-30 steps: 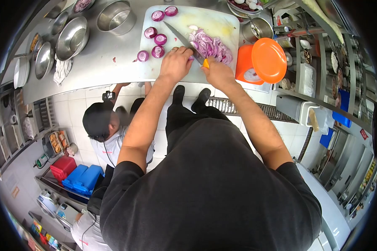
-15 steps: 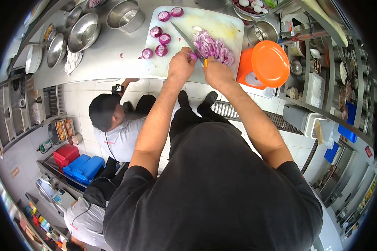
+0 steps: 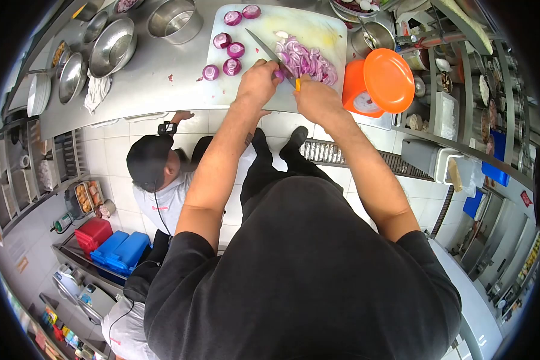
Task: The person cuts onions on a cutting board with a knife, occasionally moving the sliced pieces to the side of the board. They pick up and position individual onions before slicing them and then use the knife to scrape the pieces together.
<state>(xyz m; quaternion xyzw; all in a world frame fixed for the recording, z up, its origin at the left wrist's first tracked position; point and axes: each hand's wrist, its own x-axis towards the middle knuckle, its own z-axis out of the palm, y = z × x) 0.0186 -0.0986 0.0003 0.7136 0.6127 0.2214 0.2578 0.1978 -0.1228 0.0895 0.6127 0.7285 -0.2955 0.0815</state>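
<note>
My right hand [image 3: 318,96] is wrapped round the yellow handle of a knife [image 3: 270,54], whose blade points up and left over the white cutting board [image 3: 222,96]. Close beside the blade, my left hand [image 3: 259,81] has its fingers closed on a piece of red onion [image 3: 279,75]. Sliced onion [image 3: 306,62] lies in a heap right of the blade. Several onion halves [image 3: 236,50] sit on the board's left part, and one more [image 3: 210,72] is at its left edge.
An orange container [image 3: 357,90] with an orange lid [image 3: 389,81] stands right of the board. Metal bowls [image 3: 113,48] and a white cloth [image 3: 97,93] are on the steel counter's left. A co-worker in a black cap [image 3: 149,162] is low at the left, below the counter edge.
The view has shifted slightly, moving the counter up and left. The co-worker's hand reaches out further below the counter edge. Both my hands keep their grips.
</note>
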